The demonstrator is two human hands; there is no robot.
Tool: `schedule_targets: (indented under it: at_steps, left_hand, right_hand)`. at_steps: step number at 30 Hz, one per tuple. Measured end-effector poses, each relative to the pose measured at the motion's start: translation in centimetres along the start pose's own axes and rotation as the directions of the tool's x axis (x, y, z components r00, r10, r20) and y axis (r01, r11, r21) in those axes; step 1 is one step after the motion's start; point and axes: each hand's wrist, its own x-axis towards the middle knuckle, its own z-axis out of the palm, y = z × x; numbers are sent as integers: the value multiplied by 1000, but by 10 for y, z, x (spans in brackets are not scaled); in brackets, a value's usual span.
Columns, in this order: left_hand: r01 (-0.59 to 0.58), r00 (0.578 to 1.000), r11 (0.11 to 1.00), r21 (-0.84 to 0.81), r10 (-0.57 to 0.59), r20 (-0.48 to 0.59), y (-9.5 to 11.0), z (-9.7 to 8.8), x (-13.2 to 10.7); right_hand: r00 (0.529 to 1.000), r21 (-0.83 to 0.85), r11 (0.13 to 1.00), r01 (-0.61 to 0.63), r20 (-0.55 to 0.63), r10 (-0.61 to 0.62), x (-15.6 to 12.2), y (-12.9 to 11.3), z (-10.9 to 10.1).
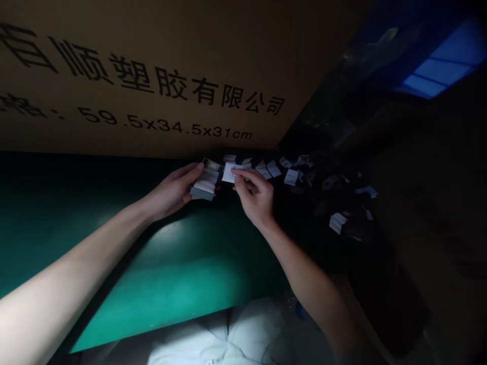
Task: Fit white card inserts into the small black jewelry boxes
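Left hand (pixel 171 190) grasped small open box (pixel 202 194) in front of carton (pixel 160 76); right hand (pixel 256 196) pinched white paper (pixel 228 173) there too. Paper could have creased or slipped from fingertip pinch; box could have tipped out white contents (pixel 207 180) if grip slackened. Folded papers (pixel 291 177) lay strewn along carton's foot and past its right corner, dimness obscuring them. Carton walled off far side of green surface (pixel 182 274).

We observe a large brown carton (pixel 228 45) across the far side of the green bench (pixel 152 284), black Chinese characters printed above a line of figures. Beyond, at far right, we log a blue surface (pixel 447 63) with barred bright patches. Below the near edge: pale, creased cloth (pixel 205 342).
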Motion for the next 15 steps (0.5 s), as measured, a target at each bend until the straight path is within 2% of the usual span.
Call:
schedule_targets:
  at_steps: [6, 10, 15]
  left_hand:
    - [29, 998, 998, -61, -33, -56, -1, 0, 0]
    - [37, 996, 992, -121, -46, -74, 1, 2, -1]
    - [22, 998, 995, -97, -28, -54, 4, 6, -5]
  right_hand:
    - [992, 5, 993, -120, -26, 120, -4, 2, 5]
    - [998, -73, 996, -42, -57, 38, -5, 1, 5]
    - [993, -191, 975, 117, -3, -120, -3, -1, 4]
